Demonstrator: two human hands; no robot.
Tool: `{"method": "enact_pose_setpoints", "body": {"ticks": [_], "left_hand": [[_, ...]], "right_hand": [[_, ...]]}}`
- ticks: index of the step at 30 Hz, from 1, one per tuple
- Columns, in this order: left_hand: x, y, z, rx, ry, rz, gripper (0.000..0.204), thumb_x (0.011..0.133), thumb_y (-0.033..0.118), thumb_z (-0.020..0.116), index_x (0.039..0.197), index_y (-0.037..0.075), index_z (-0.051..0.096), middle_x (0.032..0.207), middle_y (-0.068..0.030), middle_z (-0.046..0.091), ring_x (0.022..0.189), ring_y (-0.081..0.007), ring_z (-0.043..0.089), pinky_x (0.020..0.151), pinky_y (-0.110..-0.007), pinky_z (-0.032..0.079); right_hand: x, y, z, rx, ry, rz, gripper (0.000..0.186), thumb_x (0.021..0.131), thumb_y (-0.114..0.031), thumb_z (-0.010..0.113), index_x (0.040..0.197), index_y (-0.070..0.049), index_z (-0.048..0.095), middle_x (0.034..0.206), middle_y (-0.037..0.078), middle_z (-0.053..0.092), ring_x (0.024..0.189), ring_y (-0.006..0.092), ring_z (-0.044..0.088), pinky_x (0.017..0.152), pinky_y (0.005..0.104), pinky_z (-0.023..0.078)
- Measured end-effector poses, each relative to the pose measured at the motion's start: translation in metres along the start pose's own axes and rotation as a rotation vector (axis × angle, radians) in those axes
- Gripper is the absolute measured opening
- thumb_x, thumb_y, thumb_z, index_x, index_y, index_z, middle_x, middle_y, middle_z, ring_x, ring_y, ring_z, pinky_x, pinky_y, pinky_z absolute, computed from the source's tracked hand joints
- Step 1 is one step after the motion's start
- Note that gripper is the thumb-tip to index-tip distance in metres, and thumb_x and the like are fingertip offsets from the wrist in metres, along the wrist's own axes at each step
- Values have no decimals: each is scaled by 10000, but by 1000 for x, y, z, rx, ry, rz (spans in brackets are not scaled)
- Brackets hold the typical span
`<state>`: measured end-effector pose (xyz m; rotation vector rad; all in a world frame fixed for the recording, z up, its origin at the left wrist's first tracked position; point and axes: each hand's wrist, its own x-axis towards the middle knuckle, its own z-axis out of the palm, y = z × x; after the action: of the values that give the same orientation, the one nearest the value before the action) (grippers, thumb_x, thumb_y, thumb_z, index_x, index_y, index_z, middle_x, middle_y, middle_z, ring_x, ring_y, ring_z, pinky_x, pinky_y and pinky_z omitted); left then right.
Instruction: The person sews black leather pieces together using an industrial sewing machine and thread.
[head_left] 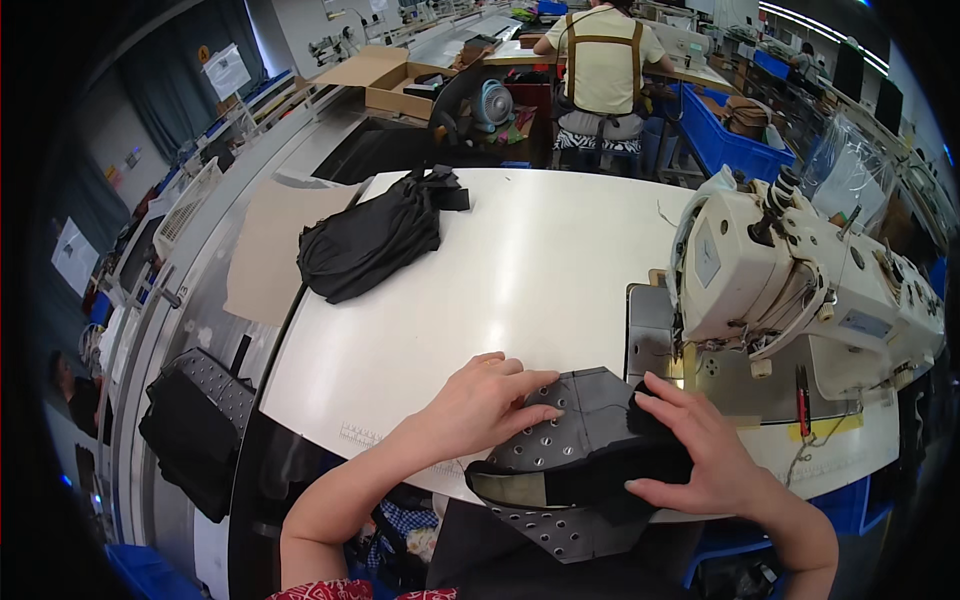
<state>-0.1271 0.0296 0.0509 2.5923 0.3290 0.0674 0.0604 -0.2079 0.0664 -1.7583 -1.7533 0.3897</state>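
Rested the left hand [478,402], thumb and forefinger parted, on the holed cloth [592,408] between both hands; spread the right hand [718,462] over its black fold [598,482], probably to steady the layers, nearer the sewing machine [755,265] beyond.

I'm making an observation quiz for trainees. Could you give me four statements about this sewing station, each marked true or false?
1. A black fabric bundle lies toward the far left of the white table. True.
2. The left hand touches the dark perforated piece. True.
3. The right hand grips a red tool. False: the right hand is on the dark work; the red tool lies apart from it.
4. The sewing machine stands at the table's left. False: the sewing machine stands at its right.
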Motion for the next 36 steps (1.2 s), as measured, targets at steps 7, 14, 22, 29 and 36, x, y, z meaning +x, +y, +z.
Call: {"method": "enact_pose_setpoints", "body": {"ticks": [7, 14, 22, 29, 36], "left_hand": [[-32, 16, 3, -189, -43, 153, 1185, 683, 508, 881, 1533, -30, 254, 1284, -249, 573, 1222, -394, 524, 1036, -397, 427], [-71, 37, 14, -216, 225, 29, 1000, 776, 55, 707, 1587, 50, 122, 1569, -387, 119, 1448, -513, 238, 1151, -438, 322], [-56, 37, 68, -759, 502, 29, 648, 789, -50, 640, 1408, 103, 524, 1140, -136, 602, 1027, -338, 632, 881, -394, 504], [-83, 39, 66, -514, 722, 28, 710, 730, 12, 702, 1416, 104, 540, 1004, -157, 720, 812, -306, 719, 702, -352, 576], [-79, 49, 64, -335, 711, -29, 806, 718, 43, 752, 1474, 111, 481, 870, -143, 722, 665, -295, 705, 630, -346, 560]], "right_hand": [[19, -9, 37, -612, 41, -206, 450, 700, -159, 796, 1109, -24, 667, 1180, 146, 637, 1179, 325, 574, 988, 435, 470], [51, -71, 55, -546, 281, -260, 323, 602, -140, 745, 892, -40, 643, 792, 88, 607, 924, 297, 662, 769, 406, 539], [23, -94, 55, -439, 211, -297, 293, 785, -220, 782, 926, -49, 590, 763, 153, 559, 752, 362, 607, 677, 445, 493], [24, -111, 55, -413, 227, -169, 590, 691, -72, 772, 1241, -36, 563, 1157, 162, 574, 1041, 351, 592, 872, 417, 519], [27, -87, 55, -406, 330, -250, 589, 590, 23, 649, 1174, -32, 588, 1160, 179, 590, 1077, 357, 592, 853, 426, 524]]}}
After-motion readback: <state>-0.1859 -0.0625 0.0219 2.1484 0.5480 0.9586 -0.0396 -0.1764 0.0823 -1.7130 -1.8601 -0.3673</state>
